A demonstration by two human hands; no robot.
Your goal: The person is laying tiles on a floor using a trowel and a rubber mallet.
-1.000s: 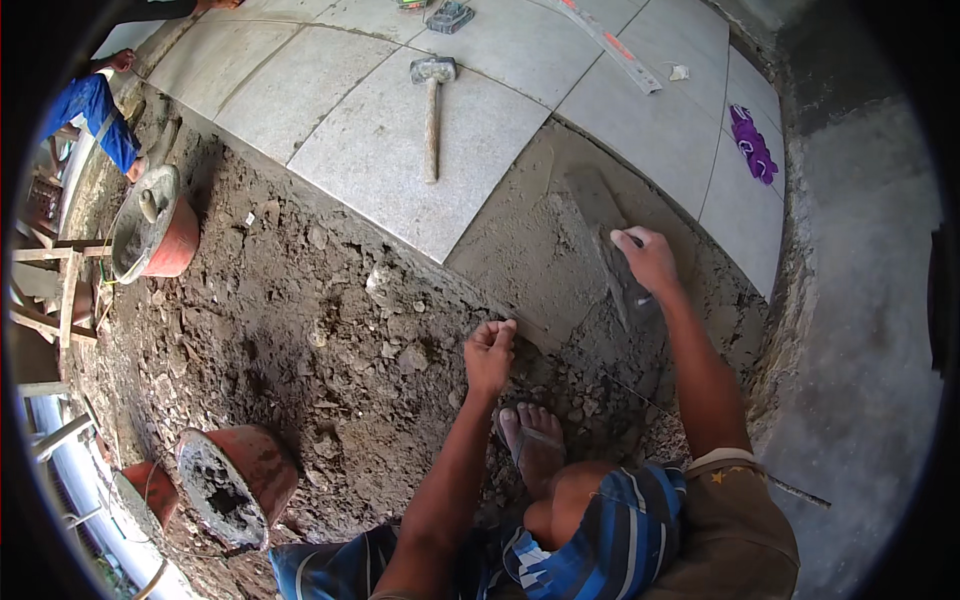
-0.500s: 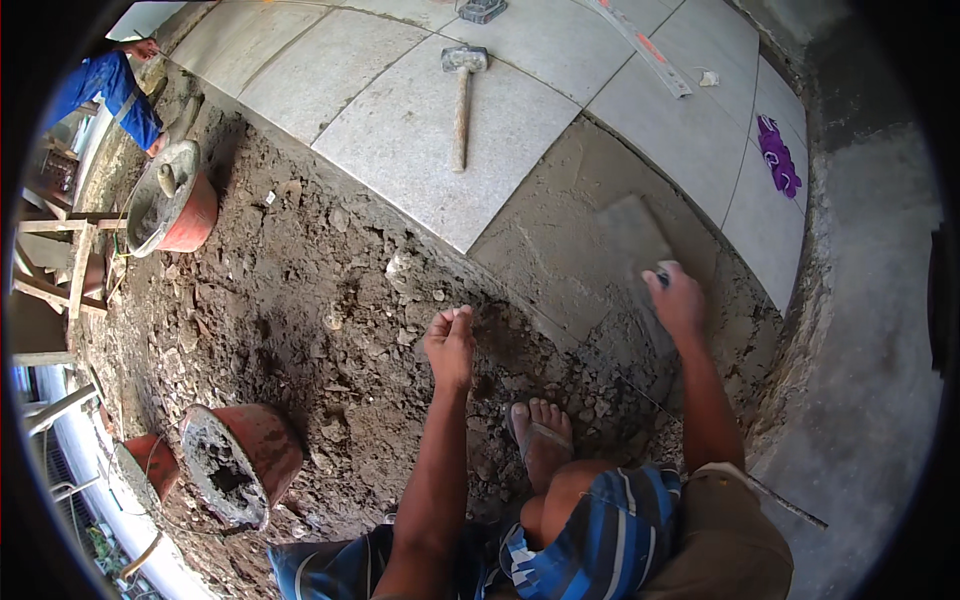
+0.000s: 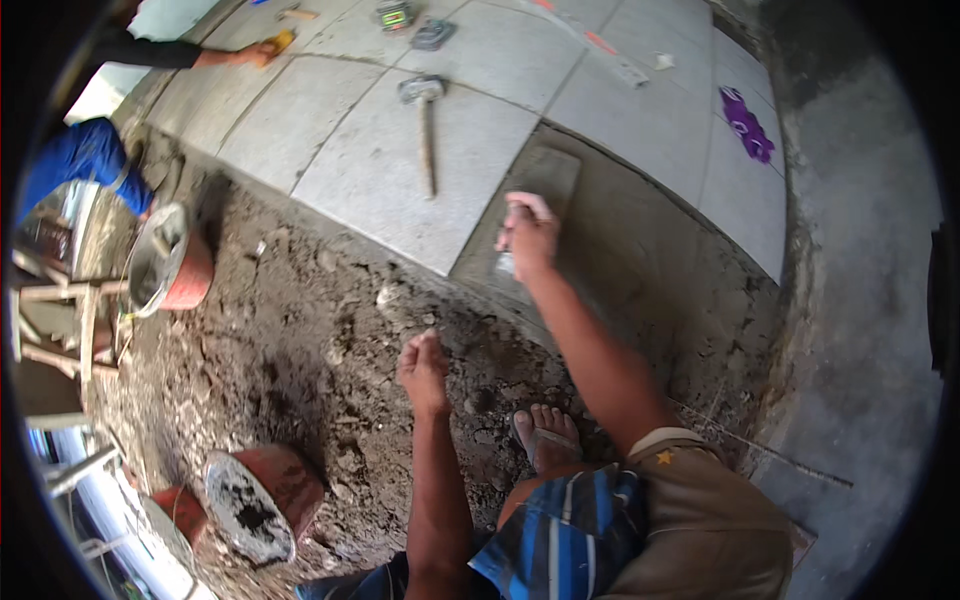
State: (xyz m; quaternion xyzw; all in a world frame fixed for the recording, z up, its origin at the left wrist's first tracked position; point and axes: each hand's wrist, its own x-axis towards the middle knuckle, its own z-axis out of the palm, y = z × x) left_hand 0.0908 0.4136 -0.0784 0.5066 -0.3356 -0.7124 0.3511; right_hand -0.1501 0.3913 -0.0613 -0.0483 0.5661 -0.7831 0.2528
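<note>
My right hand (image 3: 530, 232) grips a flat trowel (image 3: 553, 165) on the grey wet mortar bed (image 3: 650, 240), near the bed's left edge beside the grey tiles (image 3: 465, 150). My left hand (image 3: 424, 368) is closed in a pinch over the rubbly soil (image 3: 300, 370), below the mortar's near edge; I cannot make out what, if anything, it holds. A mallet (image 3: 426, 140) lies on the tile just up and left of my right hand.
A co-worker's hand (image 3: 248, 57) holds a yellow object (image 3: 279, 42) at upper left. Buckets (image 3: 183, 281) (image 3: 270, 470) stand on the soil. A long straightedge (image 3: 600, 48), small containers (image 3: 395, 16) and purple cloth (image 3: 745, 125) lie on tiles. A wall (image 3: 850, 300) borders the right.
My right hand and trowel have swept left across the mortar. My left hand has moved left and slightly down. The co-worker's arm reaches further onto the tiles.
</note>
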